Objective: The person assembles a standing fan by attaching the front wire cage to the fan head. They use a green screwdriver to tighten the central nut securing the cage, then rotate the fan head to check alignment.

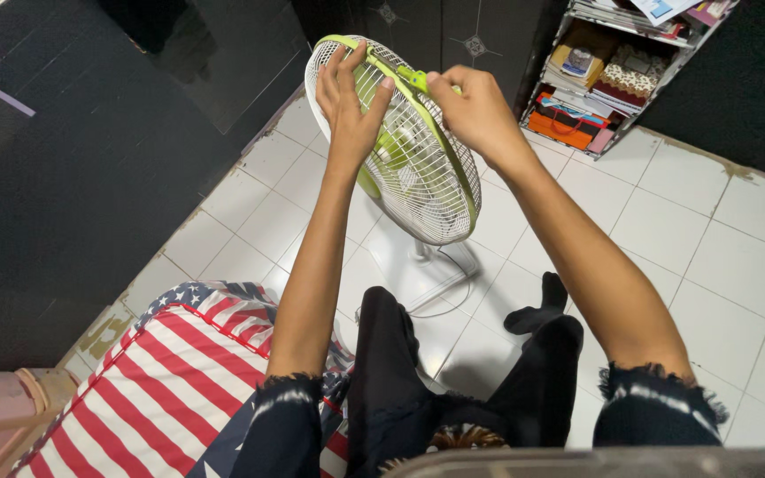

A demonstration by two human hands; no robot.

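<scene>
The left hand (349, 97) lay flat, fingers spread, bracing the white wire-grille fan with lime-green rim (418, 177), so the right hand (475, 111) could pinch its green rim clip (415, 80).

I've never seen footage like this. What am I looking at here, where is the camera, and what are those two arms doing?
There is no machine here: these are a person's own two bare arms. The single picture comes from a camera worn on the person's head, looking down, so you see what they see.

The person sits with legs in black trousers stretched over a white tiled floor. In front stands a fan with a white wire grille and a green rim. The left hand lies flat against the grille near its top. The right hand pinches a small green clip on the rim.

At lower left lies a cushion with red and white stripes and stars. At upper right a shelf holds papers and boxes.
</scene>
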